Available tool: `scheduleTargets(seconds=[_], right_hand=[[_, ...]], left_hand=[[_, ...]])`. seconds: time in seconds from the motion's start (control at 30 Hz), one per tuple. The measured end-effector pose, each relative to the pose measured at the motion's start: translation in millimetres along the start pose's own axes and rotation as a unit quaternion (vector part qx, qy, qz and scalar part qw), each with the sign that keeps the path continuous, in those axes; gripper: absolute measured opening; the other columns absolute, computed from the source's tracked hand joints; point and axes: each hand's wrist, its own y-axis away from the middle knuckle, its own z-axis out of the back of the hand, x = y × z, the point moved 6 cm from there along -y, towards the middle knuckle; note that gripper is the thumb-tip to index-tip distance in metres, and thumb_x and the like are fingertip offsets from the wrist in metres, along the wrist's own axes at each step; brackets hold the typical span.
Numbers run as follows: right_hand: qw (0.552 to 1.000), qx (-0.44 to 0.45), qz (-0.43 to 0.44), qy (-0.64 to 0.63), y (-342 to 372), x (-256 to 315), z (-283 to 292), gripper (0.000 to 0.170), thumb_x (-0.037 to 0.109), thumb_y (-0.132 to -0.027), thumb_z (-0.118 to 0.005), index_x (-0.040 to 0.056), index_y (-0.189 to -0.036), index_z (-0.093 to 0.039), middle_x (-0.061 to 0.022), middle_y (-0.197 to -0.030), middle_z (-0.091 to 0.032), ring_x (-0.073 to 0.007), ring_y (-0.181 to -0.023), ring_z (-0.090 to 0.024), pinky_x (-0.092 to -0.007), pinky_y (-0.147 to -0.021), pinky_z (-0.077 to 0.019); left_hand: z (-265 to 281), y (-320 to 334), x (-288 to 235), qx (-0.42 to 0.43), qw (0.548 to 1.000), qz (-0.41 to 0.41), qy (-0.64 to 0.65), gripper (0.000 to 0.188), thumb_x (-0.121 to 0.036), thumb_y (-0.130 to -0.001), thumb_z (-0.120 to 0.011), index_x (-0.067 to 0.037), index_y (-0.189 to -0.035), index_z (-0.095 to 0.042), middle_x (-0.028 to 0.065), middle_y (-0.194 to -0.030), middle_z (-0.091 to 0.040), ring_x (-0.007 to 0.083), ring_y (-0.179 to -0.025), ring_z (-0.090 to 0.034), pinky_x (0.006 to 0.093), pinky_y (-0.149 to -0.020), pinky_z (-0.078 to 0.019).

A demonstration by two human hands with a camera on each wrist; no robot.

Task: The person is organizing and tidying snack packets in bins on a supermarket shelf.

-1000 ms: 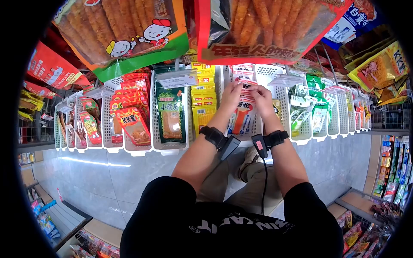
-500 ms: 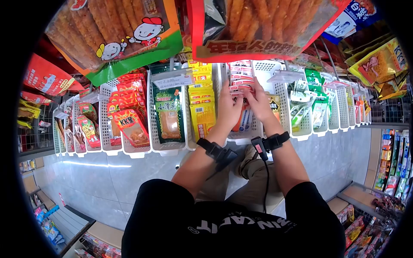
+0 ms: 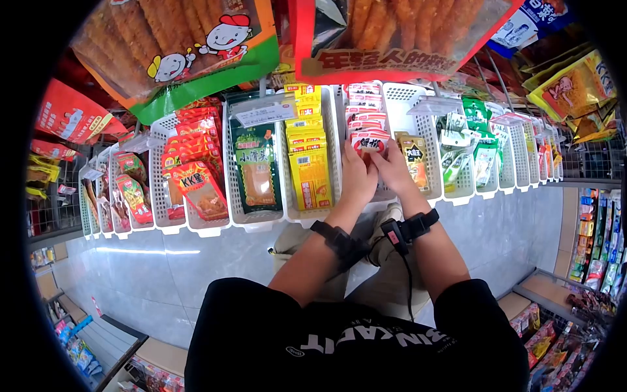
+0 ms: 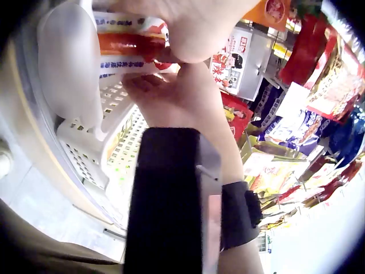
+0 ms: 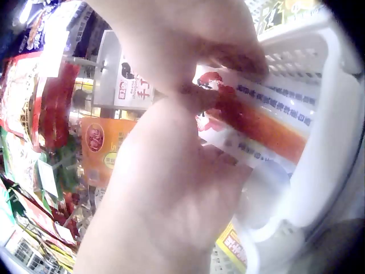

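A white-and-red crab stick packet point(image 3: 367, 144) stands at the front of a row in a white basket. Its clear window shows a long orange-red stick point(image 5: 262, 128) in the right wrist view. My left hand point(image 3: 359, 181) grips it from the left and my right hand point(image 3: 396, 171) from the right, thumbs close together over its face. In the left wrist view, fingers of the right hand point(image 4: 165, 97) curl at the packet's side. Much of the packet's lower part is hidden by both hands in the head view. More such packets point(image 3: 363, 98) line up behind it.
Left of the hands, a basket holds yellow packets point(image 3: 310, 176); beyond it are dark green packets point(image 3: 255, 173). A black-and-gold packet point(image 3: 413, 160) lies in the basket to the right. Large hanging bags point(image 3: 405, 46) and clear price tag holders point(image 3: 261, 110) overhang the baskets.
Both hands have drawn back toward the body, from deeper in the basket to its front. The front packet's printed top now shows above the fingers, and the row behind is uncovered.
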Motion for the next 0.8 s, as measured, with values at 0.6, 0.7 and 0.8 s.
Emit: scheduleTargets(seconds=[0.6,0.7,0.8], right_hand=[[0.983,0.026,-0.061,0.174,-5,0,-3,0.049,0.031,-0.084,-0.045,-0.0082,-0.112,-0.039,-0.0280,-0.089,-0.060,-0.0421,-0.085,-0.058,-0.0455,-0.077,-0.0458],[0.994,0.006,-0.029,0.102,5,6,-1,0.046,0.024,-0.081,-0.053,-0.0083,-0.111,-0.040,-0.0263,-0.088,-0.060,-0.0402,-0.084,-0.059,-0.0438,-0.075,-0.0468],[0.995,-0.021,0.032,0.090,12,22,1,0.043,0.019,-0.078,-0.058,-0.0077,-0.108,-0.044,-0.0246,-0.087,-0.060,-0.0388,-0.083,-0.059,-0.0416,-0.074,-0.0470]], left_hand=[[-6,-1,-2,0.054,0.993,0.045,-0.093,0.086,-0.024,-0.079,-0.057,0.019,-0.129,-0.002,0.0410,-0.132,-0.014,0.0504,-0.121,-0.026,0.0437,-0.102,-0.0267],[-4,5,-3,0.039,0.997,0.035,-0.052,0.082,-0.020,-0.080,-0.056,0.018,-0.130,-0.004,0.0403,-0.132,-0.015,0.0500,-0.123,-0.023,0.0443,-0.104,-0.0239],[2,16,-7,-0.005,0.999,-0.029,-0.036,0.076,-0.014,-0.080,-0.056,0.017,-0.130,-0.008,0.0391,-0.132,-0.017,0.0499,-0.122,-0.025,0.0450,-0.103,-0.0246]])
